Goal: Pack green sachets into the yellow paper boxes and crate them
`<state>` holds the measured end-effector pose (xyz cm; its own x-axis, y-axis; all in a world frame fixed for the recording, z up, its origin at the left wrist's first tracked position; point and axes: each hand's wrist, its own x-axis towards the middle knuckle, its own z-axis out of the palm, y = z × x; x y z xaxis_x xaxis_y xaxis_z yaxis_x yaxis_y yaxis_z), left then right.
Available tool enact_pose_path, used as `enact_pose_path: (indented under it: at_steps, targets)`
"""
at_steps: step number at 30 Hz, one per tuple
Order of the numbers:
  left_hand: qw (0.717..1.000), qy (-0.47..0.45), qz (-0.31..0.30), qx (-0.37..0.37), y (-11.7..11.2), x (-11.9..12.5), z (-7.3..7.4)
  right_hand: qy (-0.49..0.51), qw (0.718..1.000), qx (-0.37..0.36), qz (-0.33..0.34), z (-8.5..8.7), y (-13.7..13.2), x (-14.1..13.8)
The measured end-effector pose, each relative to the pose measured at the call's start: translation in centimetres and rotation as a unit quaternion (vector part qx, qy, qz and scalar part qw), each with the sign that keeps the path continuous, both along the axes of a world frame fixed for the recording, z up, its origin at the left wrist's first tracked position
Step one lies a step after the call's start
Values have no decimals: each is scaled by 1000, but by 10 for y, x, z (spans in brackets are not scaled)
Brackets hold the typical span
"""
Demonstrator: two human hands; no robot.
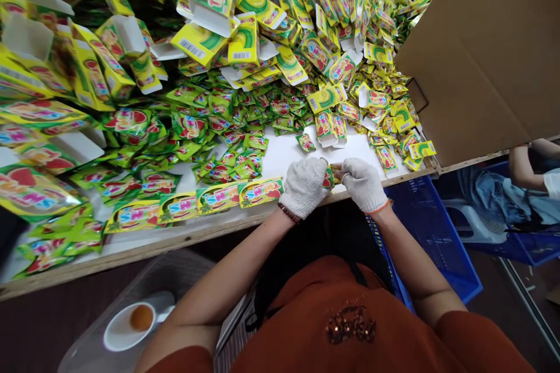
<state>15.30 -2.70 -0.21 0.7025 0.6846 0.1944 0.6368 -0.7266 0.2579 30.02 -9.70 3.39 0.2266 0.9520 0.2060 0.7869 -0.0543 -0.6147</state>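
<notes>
Both hands wear white knit gloves and meet at the table's front edge. My left hand [305, 186] is closed round a stack of small green and yellow candy sachets [331, 173]. My right hand [363, 183] grips the same stack from the other end. A row of sachets [196, 203] lies side by side just left of my left hand. Directly beyond my hands, loose sachets [245, 128] lie heaped on the white tabletop [289, 151]. Open yellow cartons [205, 17] are piled behind the heap.
A big brown cardboard sheet [481, 52] stands at the right. A blue plastic crate [429, 233] sits below the table's right end. Another person's arm [525, 166] shows at far right. A white bowl with an orange ball [131, 323] rests on a clear lid at lower left.
</notes>
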Motion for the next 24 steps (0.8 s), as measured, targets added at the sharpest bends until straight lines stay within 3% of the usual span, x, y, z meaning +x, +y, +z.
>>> enact_pose_path:
  at_steps: [5,11,18,21,24]
  targets:
    - [1000,7,20,3,8,-8,5,93,995,2,-40,6,-8,-5]
    - [1000,12,28,-4,9,-7,11,230,972,-47,-15,-8,-20,-23]
    - [1000,4,7,-16,3,-2,8,421,894,-141,53,-8,-12,-27]
    - [999,22,0,-26,5,-13,13,457,873,-154,77,-5,-5,-21]
    - [998,51,6,-23,14,-42,18,452,885,-105,38,-9,4,-6]
